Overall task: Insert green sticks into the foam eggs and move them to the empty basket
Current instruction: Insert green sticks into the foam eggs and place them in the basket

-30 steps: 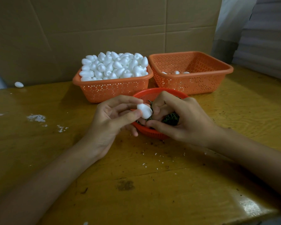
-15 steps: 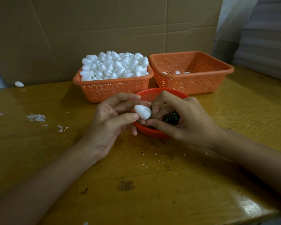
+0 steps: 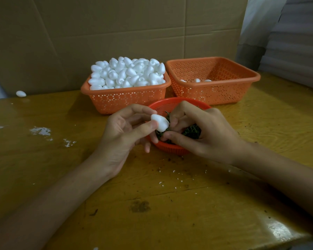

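insertion step: your left hand (image 3: 123,130) pinches the foam egg (image 3: 160,122) over the near red basket (image 3: 170,149) of green sticks (image 3: 192,131); right hand (image 3: 206,134) curls against it, hold unclear. push straight, then far-right basket (image 3: 224,94).

One wide-angle view, worn on the person's head, looks forward and down across the table (image 3: 61,177). The left hand (image 3: 123,134) and right hand (image 3: 202,134) sit close beneath it at mid-frame. A cardboard wall (image 3: 116,33) fills the far background.
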